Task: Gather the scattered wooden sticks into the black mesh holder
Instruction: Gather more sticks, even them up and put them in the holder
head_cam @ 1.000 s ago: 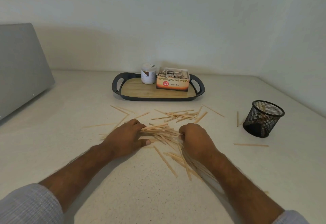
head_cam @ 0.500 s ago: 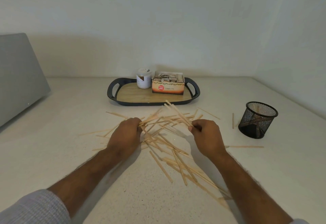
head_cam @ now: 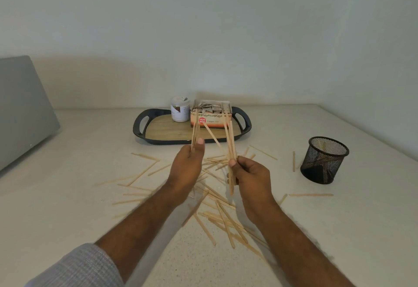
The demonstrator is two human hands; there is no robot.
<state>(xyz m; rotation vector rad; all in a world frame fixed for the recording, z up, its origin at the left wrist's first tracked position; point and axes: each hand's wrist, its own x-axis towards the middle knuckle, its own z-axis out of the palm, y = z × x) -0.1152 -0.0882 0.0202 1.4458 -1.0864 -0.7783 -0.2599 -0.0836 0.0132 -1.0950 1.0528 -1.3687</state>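
So you've got both hands up off the worktop (head_cam: 67, 196) right now, each with a few wooden sticks in it. Your left hand (head_cam: 186, 165) has its grip closed on a small bunch of sticks (head_cam: 195, 131), thumb pressed against them, and they stand close to upright with their tops reaching in front of the tea box (head_cam: 211, 114). Your right hand (head_cam: 251, 175) has its grip pinched around another bunch (head_cam: 231, 144), also near upright, with the lower ends poking out below your fingers; one stick (head_cam: 211, 134) leans off at a slant between the two hands. Plenty of loose sticks (head_cam: 224, 221) lie scattered flat on the worktop under and around your forearms, some crossing each other, plus a few strays off to the left and one lone stick (head_cam: 311, 195) to the right. The black mesh holder (head_cam: 324, 160) stands upright on the worktop well off to your right, apart from both hands, with what looks like a stick or two already inside it. Behind everything sits a dark tray (head_cam: 140, 126) with handles, carrying the tea box and a small white jar (head_cam: 179, 109) side by side. A grey slab (head_cam: 22, 108) leans at the far left edge.
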